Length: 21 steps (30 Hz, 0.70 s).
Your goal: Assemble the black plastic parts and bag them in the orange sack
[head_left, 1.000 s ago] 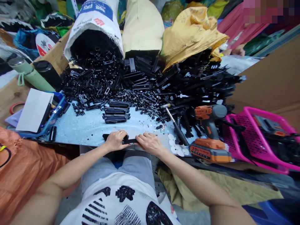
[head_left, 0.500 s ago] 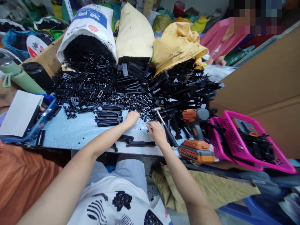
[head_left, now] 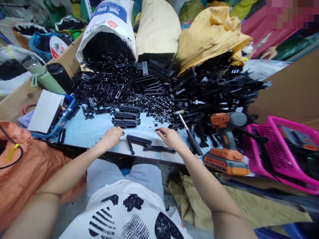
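My left hand [head_left: 113,136] is closed in a pinch by the near edge of the table, with a small shiny metal pin [head_left: 124,133] at its fingertips. That pin is beside the end of a black plastic arm [head_left: 139,139], which has a shorter black piece [head_left: 130,146] angled below it. My right hand [head_left: 170,137] pinches a small dark part [head_left: 157,130], too small to name. Just under the right wrist lies another long black arm [head_left: 159,149]. Beyond the left hand, several finished-looking black arms [head_left: 126,116] are stacked in a row.
Black plastic parts and loose pins [head_left: 157,104] heap across the back, spilling from a white sack [head_left: 109,20], beside cream and yellow sacks. On the right are a hammer [head_left: 190,134], an orange cordless driver [head_left: 225,142] and pink baskets [head_left: 281,149]. A blue tray [head_left: 67,114] stands left.
My left hand has drawn back from the loose pins toward the near left, to the black arm's end. My right hand stays near the same spot, fingers pinched. The view has shifted.
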Available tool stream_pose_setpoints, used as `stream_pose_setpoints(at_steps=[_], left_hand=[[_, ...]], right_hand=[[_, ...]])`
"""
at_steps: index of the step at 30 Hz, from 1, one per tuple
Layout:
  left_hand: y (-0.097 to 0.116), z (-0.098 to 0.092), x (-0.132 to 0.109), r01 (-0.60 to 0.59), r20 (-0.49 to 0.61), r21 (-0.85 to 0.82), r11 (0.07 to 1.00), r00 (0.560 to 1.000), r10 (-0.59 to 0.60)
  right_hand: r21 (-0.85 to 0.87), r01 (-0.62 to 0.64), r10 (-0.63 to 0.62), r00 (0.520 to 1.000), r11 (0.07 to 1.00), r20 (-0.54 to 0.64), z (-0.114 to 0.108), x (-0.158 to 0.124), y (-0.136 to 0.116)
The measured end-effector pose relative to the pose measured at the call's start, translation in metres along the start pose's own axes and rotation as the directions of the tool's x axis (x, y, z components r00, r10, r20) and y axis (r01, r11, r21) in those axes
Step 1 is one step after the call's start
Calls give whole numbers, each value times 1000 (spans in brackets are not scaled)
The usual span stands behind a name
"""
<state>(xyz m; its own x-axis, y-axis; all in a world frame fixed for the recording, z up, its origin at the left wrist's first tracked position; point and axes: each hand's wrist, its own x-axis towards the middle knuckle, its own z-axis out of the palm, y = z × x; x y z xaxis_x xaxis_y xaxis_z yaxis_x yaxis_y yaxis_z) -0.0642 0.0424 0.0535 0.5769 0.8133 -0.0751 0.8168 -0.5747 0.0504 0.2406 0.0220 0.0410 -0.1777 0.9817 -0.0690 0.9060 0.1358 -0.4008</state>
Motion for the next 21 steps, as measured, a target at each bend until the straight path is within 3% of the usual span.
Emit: stream_pose_setpoints(at_steps=[3,7,13,17,21], left_hand=[[8,-4,2,-72,45,89,993,997,68],[21,-10,12,-135,54,157,978,990,128],[24,-6,16,-116,22,80,990,993,115],[24,0,13,-48,-4,62,997,999,48],[28,6,15,-52,-5,112,992,999,53]], right_hand=[[-29,39,-34,989,999,143,-4,-11,-20],[-139,75,-39,970,987,242,-8,-12,-36],[-359,146,-44,960,922,276,-13,-14,-50],[-415,246,-120,944,876,307,-10,-16,-56],[-440,253,-124,946,862,301,-6,-17,-57]])
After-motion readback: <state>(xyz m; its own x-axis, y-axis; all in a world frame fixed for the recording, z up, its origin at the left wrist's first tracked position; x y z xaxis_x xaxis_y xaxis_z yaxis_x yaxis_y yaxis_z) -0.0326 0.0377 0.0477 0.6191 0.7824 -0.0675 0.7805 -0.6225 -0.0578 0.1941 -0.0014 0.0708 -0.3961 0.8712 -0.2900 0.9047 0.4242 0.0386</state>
